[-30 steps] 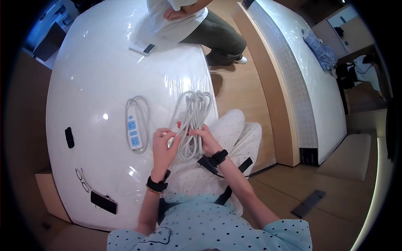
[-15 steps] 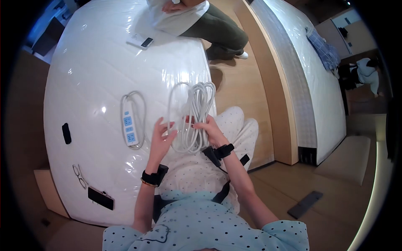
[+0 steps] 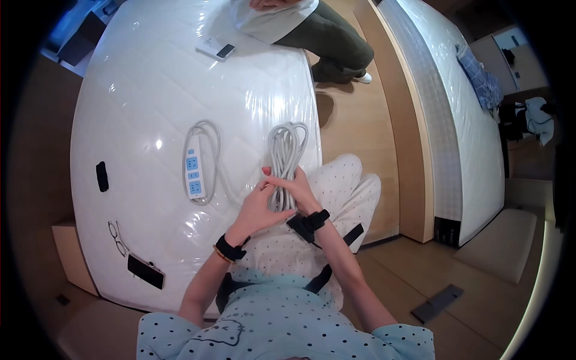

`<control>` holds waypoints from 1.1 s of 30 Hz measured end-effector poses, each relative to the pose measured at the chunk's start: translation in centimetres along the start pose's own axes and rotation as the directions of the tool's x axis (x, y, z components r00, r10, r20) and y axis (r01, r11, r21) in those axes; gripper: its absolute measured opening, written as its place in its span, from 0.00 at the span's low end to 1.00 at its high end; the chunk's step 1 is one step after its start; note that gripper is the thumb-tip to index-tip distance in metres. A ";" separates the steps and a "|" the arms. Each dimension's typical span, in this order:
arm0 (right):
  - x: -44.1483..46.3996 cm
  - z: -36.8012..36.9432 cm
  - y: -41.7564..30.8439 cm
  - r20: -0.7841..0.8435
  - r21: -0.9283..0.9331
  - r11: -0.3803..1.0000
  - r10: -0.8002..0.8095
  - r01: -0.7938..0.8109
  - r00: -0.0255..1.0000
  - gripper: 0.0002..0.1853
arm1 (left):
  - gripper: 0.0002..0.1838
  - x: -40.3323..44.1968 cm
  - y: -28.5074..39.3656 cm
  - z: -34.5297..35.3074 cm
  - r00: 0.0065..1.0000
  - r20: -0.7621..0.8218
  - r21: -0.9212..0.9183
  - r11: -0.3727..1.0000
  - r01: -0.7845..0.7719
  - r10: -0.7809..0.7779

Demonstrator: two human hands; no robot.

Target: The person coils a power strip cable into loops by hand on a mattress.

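Observation:
A bundle of looped grey-white cable (image 3: 288, 144) is held over my lap. My right hand (image 3: 298, 189) wraps round its right side, thumb across the front. From the left, my left hand (image 3: 259, 207) closes round the lower loops, its fingers partly hidden behind them. One length of the cable runs left across the mattress to a white power strip (image 3: 193, 174) with blue sockets, which lies with a loop of cable round it. A black plug-like piece (image 3: 300, 228) hangs below the bundle by my right wrist.
The plastic-wrapped mattress (image 3: 138, 114) carries a white device (image 3: 215, 49), a small black object (image 3: 102, 176), glasses (image 3: 117, 239) and a phone (image 3: 146, 271). Another person (image 3: 324, 39) sits at its far edge. A wooden bed frame (image 3: 414, 132) and second mattress (image 3: 450, 108) stand right.
My left hand has moved right and closed on the cable bundle. The loose loop at its left has been drawn in, so the bundle is narrower. The view has shifted slightly.

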State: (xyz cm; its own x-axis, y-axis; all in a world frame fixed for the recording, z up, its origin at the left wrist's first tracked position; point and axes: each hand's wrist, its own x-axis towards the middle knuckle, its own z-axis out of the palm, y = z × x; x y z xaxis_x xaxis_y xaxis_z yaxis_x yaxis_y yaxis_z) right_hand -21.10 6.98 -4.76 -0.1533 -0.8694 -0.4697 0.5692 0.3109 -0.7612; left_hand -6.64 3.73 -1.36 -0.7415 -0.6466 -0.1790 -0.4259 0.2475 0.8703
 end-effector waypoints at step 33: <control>0.9 0.9 2.9 -0.070 -0.029 0.999 0.021 -0.023 0.997 0.15 | 0.09 -2.6 0.2 -1.0 0.993 -0.101 -0.033 0.998 0.059 -0.062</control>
State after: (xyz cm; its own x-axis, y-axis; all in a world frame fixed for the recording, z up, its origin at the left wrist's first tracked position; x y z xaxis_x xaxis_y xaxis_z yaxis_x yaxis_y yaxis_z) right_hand -18.88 6.72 -7.01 -0.1976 -0.8335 -0.5159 0.5486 0.3421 -0.7629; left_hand -4.29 4.75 -0.25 -0.6572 -0.7305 -0.1854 -0.4518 0.1850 0.8727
